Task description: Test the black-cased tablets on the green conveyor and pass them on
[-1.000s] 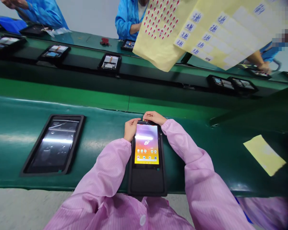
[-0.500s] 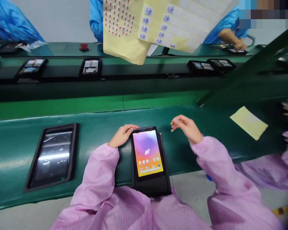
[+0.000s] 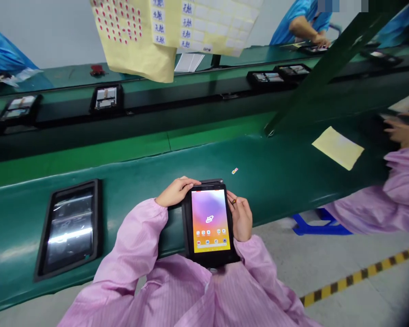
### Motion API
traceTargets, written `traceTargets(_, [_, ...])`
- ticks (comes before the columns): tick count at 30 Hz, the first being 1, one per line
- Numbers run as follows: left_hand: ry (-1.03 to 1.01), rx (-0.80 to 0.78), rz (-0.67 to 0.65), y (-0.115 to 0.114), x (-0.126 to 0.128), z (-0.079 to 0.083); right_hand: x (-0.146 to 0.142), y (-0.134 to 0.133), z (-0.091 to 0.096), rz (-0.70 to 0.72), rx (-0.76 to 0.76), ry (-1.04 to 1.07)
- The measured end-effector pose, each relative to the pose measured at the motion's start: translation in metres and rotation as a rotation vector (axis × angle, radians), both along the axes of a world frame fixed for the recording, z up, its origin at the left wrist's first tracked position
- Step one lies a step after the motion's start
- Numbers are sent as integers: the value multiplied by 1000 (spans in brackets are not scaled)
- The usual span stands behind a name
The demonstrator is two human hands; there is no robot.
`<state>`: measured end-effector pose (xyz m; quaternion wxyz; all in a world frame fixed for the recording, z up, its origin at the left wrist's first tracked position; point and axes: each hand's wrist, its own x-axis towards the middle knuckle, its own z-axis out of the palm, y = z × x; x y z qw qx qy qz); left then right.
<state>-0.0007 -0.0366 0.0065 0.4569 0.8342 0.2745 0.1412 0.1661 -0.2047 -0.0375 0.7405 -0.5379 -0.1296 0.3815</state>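
Note:
A tablet with a lit purple-to-yellow home screen sits in front of me, over a black case-like piece at the table's front edge. My left hand grips the tablet's top left corner, fingers along the upper edge. Against its right edge is my right hand, its fingers closed with a tiny dark and orange card between them; the exact kind is too small to tell. A small white, yellow and red card lies on the table just beyond the tablet.
Left on the green table lies a dark-screened tablet in a black frame. A yellow sheet is at right, near a co-worker's hand. Opened devices line the conveyor. Sticker sheets hang above; a green post slants down.
My right hand has come down and left to the tablet's right edge. One small card it held now lies on the table. My left hand stays on the tablet. The view has turned right.

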Motion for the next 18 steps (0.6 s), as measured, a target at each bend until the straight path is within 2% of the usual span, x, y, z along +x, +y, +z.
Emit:
traceTargets(5, [79,86,47,-12,-17,-7,4,-1,-4,52,-20,32])
traceTargets(8, [104,123,68,-17,-19,-10,3,0,-5,66,-39,16])
traceTargets(13, [182,292,104,-27,-25,-3,6,0,-6,48,-36,35])
traceTargets(16, [174,352,239,-48,-44,1,7,-14,-7,46,-62,17])
traceTargets(18, [156,308,353,-75,-60,-2,4,-32,-7,57,-90,0])
